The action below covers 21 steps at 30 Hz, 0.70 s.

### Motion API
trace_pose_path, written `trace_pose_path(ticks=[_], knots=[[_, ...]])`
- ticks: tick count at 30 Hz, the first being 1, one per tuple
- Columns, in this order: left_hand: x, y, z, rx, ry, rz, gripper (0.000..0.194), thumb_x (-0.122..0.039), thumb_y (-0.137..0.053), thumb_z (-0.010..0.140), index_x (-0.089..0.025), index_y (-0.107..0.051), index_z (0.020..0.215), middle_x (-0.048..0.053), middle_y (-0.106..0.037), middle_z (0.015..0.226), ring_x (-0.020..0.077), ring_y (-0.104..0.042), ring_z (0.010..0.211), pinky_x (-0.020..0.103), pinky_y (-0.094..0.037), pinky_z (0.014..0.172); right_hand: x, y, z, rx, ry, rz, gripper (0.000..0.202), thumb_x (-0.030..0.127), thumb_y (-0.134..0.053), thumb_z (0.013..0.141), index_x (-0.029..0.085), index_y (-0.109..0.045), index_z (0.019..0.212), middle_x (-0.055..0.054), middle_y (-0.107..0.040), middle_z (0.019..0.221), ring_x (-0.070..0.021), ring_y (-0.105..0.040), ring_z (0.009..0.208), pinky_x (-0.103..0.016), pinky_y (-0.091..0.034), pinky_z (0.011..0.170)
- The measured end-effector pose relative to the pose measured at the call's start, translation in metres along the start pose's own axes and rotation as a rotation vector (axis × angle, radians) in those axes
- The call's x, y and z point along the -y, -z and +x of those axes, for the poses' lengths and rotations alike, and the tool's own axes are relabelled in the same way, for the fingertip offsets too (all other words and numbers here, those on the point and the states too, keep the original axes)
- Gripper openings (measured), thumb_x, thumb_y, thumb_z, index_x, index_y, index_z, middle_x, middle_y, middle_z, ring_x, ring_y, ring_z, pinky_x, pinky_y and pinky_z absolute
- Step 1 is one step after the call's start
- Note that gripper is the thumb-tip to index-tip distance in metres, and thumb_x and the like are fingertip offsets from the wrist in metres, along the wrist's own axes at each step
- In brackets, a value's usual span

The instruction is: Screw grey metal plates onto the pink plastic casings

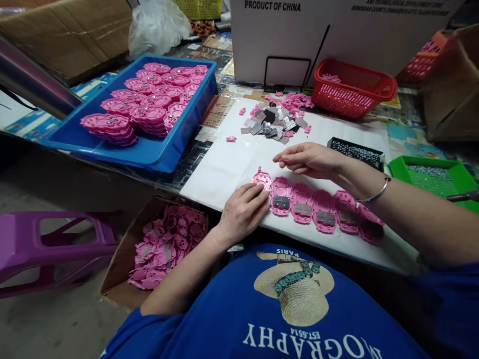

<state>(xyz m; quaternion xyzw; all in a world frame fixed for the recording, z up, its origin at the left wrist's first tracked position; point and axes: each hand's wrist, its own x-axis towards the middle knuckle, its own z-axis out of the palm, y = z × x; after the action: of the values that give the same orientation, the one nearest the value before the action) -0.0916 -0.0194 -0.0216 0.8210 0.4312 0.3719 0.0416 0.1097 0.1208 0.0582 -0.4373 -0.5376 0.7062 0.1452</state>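
Note:
A row of several pink plastic shells (312, 207) lies on the white sheet (224, 164) near the table's front edge, most with a grey metal plate set in them. My left hand (243, 212) rests on the leftmost shell (262, 178), fingers pressing its lower side. My right hand (309, 159) hovers just above the row, fingertips pinched together pointing left; whether a small part is between them I cannot tell. A pile of grey metal plates and small pink pieces (275, 119) sits farther back on the sheet.
A blue tray (75, 137) with stacked pink shells stands at the left. A cardboard box (119, 264) of pink parts sits below the table edge. Red basket (354, 87), black tray (357, 152), green tray (449, 172) at right. Purple stool (48, 244) lower left.

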Motion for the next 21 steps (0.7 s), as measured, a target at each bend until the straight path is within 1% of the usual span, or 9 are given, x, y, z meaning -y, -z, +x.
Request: trace_pose_path(ticks=[3,6,9,12,14,21], knots=[[-0.003,0.001,0.0,-0.061,-0.02,0.01,0.025,-0.023,-0.061,0.092,-0.016,-0.064,0.116,0.014,-0.069,0.119,0.0263,-0.061,0.116,0.045,-0.056,0.096,-0.005,0.001,0.001,-0.032,0.003,-0.035,0.017,0.019,-0.069,0.087,0.013,-0.058,0.076,-0.001,-0.059,0.073,-0.003,-0.026,0.049,-0.019,-0.02,0.04],[-0.012,-0.001,0.003,-0.091,-0.087,0.035,0.025,-0.023,-0.063,0.091,-0.015,-0.063,0.115,0.014,-0.069,0.121,0.0264,-0.061,0.117,0.044,-0.056,0.097,-0.009,0.0,0.001,-0.047,0.012,-0.154,0.022,0.021,-0.067,0.089,0.014,-0.055,0.071,0.001,-0.053,0.065,-0.0034,-0.029,0.048,-0.019,-0.022,0.043],[-0.022,-0.007,0.009,-0.03,-0.165,0.06,0.026,-0.028,-0.061,0.092,-0.016,-0.064,0.116,0.013,-0.068,0.124,0.0274,-0.062,0.119,0.046,-0.054,0.1,-0.011,-0.003,0.004,-0.061,0.022,-0.378,0.024,0.023,-0.064,0.091,0.015,-0.057,0.07,0.003,-0.046,0.059,-0.005,-0.034,0.048,-0.021,-0.025,0.044],[-0.027,-0.015,0.012,0.058,-0.196,0.08,0.028,-0.03,-0.057,0.095,-0.013,-0.064,0.116,0.013,-0.068,0.125,0.0284,-0.063,0.118,0.048,-0.052,0.104,-0.012,-0.005,0.009,-0.062,0.011,-0.532,0.023,0.022,-0.067,0.088,0.015,-0.057,0.068,0.003,-0.048,0.057,-0.0056,-0.037,0.049,-0.022,-0.027,0.046],[-0.027,-0.02,0.012,0.093,-0.201,0.077,0.029,-0.029,-0.056,0.096,-0.011,-0.064,0.117,0.013,-0.068,0.125,0.0276,-0.064,0.117,0.047,-0.051,0.105,-0.012,-0.005,0.012,-0.06,0.007,-0.611,0.024,0.023,-0.068,0.087,0.015,-0.057,0.066,0.003,-0.048,0.055,-0.0057,-0.038,0.049,-0.022,-0.028,0.048],[-0.025,-0.022,0.009,0.077,-0.216,0.092,0.027,-0.022,-0.057,0.095,-0.011,-0.064,0.118,0.012,-0.069,0.124,0.0253,-0.065,0.115,0.045,-0.05,0.105,-0.005,-0.01,0.016,-0.078,0.004,-0.871,0.028,0.026,-0.067,0.088,0.014,-0.058,0.064,0.004,-0.045,0.053,-0.0065,-0.035,0.052,-0.025,-0.027,0.054]])
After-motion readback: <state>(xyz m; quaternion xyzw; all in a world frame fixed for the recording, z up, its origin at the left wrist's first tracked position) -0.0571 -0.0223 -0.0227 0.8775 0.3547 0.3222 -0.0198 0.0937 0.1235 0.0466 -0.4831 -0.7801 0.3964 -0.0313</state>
